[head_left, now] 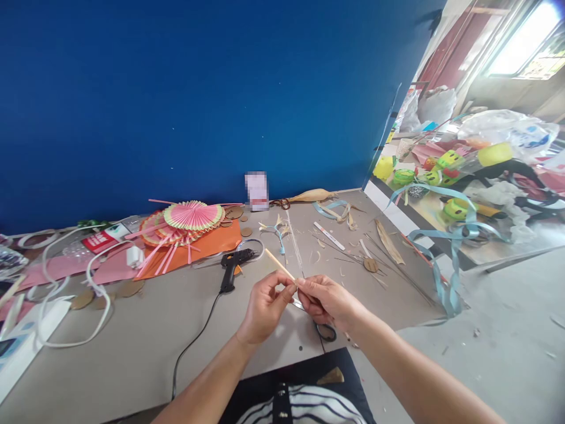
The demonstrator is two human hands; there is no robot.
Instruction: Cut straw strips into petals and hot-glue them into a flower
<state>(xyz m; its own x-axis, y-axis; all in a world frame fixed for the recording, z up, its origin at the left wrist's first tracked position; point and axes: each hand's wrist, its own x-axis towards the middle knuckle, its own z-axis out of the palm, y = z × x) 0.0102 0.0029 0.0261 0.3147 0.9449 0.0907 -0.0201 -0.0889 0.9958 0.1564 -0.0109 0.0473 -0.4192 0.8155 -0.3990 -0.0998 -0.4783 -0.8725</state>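
Note:
A thin pale wooden stick [279,262] slants up and to the left from between my fingertips. My left hand [268,303] is closed around its lower part, thumb against fingers. Meeting it from the right, my right hand [329,301] pinches the lower end of the same stick. Scissors [326,333] lie beneath my hands, with a black handle loop showing and the rest largely covered. To the left of my left hand, a black glue gun [230,268] rests on the table, its cord trailing toward the front edge.
Pink and green folded paper fans [194,221] lie on orange paper [229,238] at the left. A white cable [103,306] loops near a power strip [30,347]. Dried husks [388,241], thin stems and blue ribbon [457,235] are at the right. A blue wall [220,106] stands behind.

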